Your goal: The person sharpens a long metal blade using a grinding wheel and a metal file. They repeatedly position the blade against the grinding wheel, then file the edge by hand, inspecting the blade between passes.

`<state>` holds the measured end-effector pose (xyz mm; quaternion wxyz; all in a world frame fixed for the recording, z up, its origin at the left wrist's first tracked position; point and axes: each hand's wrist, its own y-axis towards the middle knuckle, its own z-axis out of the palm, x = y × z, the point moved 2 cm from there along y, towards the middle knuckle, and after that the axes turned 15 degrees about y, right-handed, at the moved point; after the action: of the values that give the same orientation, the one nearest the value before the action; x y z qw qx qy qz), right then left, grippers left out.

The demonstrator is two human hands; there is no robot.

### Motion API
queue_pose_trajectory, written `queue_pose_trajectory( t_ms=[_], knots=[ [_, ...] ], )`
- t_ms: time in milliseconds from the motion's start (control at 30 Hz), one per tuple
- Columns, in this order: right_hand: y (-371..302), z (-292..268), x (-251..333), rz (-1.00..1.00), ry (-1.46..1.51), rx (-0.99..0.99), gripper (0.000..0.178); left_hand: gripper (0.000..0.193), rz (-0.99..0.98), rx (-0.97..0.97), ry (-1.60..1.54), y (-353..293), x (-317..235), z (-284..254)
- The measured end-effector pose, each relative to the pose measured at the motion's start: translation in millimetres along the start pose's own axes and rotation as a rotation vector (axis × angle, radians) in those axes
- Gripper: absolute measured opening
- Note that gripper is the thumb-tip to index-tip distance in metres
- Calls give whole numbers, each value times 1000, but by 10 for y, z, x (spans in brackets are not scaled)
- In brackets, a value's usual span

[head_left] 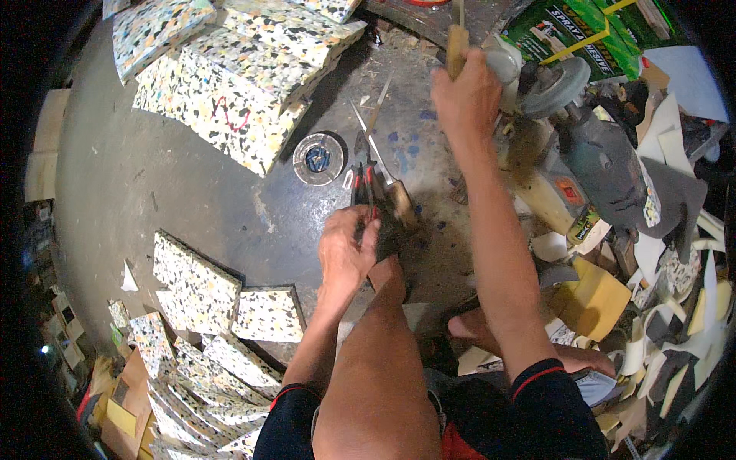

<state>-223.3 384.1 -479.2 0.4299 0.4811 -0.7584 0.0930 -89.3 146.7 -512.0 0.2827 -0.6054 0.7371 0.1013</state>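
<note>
My left hand is closed, fingers bent together, beside my foot in dark footwear. Its fingertips are on the end of what looks like red-and-black-handled pliers, lying on the floor with the jaws away from me. My right hand is raised at the far right and wrapped round the wooden handle of a tool. The far end of that tool runs out of view, so its kind cannot be told. Right of the pliers lies a knife with a wooden handle. A round tin holding small dark-blue pieces stands to their left.
Speckled foam blocks lie at the far left. More foam slabs are piled near left. On the right are a grey wheel, a green package, a yellow foam piece and a heap of foam offcuts.
</note>
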Motion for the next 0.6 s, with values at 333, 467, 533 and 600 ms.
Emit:
queue_pose_trajectory(
  t_ms=[333, 467, 533, 600],
  knots=[
    [-98, -90, -66, -264, 48, -190, 36, 68, -296, 55, 77, 232, 321, 556],
    [-1263, -84, -318, 23, 10, 292, 32, 73, -216, -37, 213, 352, 325, 758],
    [-1751, 64, -442, 293, -109, 570, 35, 75, -223, -76, 237, 418, 340, 876],
    [-2073, 228, -698, 356, -99, 660, 41, 72, -238, -74, 260, 463, 401, 957]
  ],
)
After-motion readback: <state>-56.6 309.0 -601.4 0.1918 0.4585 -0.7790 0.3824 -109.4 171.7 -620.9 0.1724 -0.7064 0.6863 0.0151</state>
